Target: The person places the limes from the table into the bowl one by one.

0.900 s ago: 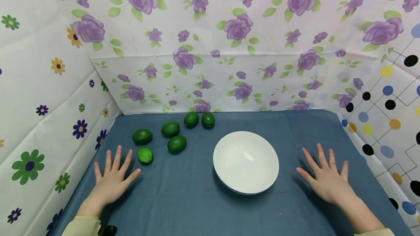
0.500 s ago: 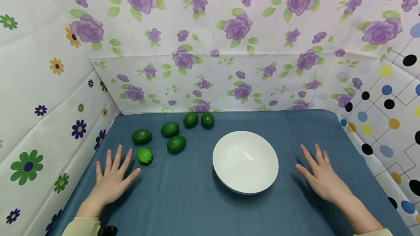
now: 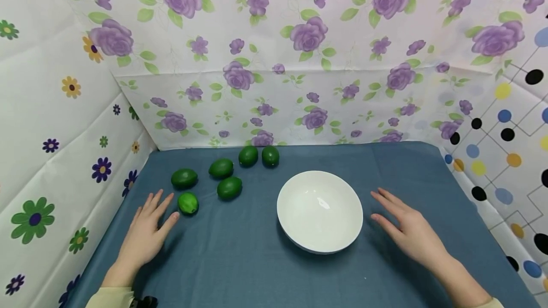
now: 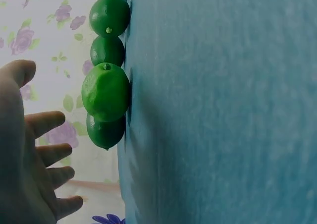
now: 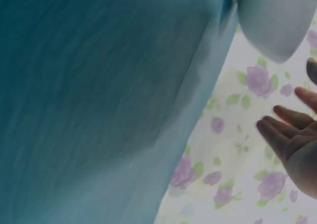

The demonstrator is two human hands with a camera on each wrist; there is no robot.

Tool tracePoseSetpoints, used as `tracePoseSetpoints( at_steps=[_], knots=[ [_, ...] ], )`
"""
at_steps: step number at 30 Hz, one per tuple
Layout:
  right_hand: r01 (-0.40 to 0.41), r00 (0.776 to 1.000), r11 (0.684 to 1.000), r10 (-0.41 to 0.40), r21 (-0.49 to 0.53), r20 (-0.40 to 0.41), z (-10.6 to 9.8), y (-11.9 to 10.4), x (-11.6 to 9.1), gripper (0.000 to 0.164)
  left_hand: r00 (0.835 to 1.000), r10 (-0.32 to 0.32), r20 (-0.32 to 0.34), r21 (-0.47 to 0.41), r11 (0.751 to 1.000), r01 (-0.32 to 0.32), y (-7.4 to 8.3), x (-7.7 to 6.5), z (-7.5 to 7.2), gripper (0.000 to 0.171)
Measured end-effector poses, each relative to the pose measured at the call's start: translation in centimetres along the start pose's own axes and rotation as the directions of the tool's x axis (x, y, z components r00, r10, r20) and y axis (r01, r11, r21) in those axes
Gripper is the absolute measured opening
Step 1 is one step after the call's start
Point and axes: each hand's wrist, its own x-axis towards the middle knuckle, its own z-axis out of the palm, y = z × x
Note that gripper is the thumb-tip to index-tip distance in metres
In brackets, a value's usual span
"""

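Note:
A white bowl [image 3: 319, 212] stands right of the middle of the table, with nothing inside it. My right hand [image 3: 412, 234] hovers just right of its rim, fingers extended and holding nothing; the right wrist view shows the same hand [image 5: 297, 140] apart from the bowl [image 5: 275, 21]. At the left, my left hand [image 3: 145, 236] is held over the cloth with its fingers spread and no object in them. Closest to it lies a bright green lime [image 3: 188, 203], also large in the left wrist view as a lime [image 4: 105, 92]. Several darker green limes [image 3: 229, 188] lie behind it.
A blue cloth [image 3: 239, 260] covers the table. Behind it hangs a white sheet with purple roses [image 3: 314, 118]. Patterned sheets close off both sides: a flowered one [image 3: 64, 175] on the left and a dotted one [image 3: 492, 194] on the right.
My right hand has moved left toward the bowl and turned, its fingers coming closer together. The left hand has turned a little, its fingers less spread. Bowl and limes stay in place.

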Motion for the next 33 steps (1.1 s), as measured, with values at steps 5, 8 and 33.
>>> tracePoseSetpoints(
  at_steps=[5,8,33],
  knots=[
    [0.177,0.983,0.984,-0.178,-0.025,-0.052,0.3,-1.4,0.2,0.071,0.993,0.02,-0.114,-0.027,0.999,-0.023,0.6,-0.2,0.2,0.057],
    [0.296,0.954,0.955,-0.296,-0.002,-0.051,0.4,-2.0,0.3,0.07,0.988,0.021,-0.15,-0.032,0.999,-0.026,0.9,-0.3,0.4,0.053],
    [0.601,0.796,0.791,-0.606,0.115,0.006,2.4,-2.5,1.1,0.025,0.976,0.074,-0.205,-0.04,0.996,-0.084,2.0,-0.2,1.0,0.031]
  ],
)
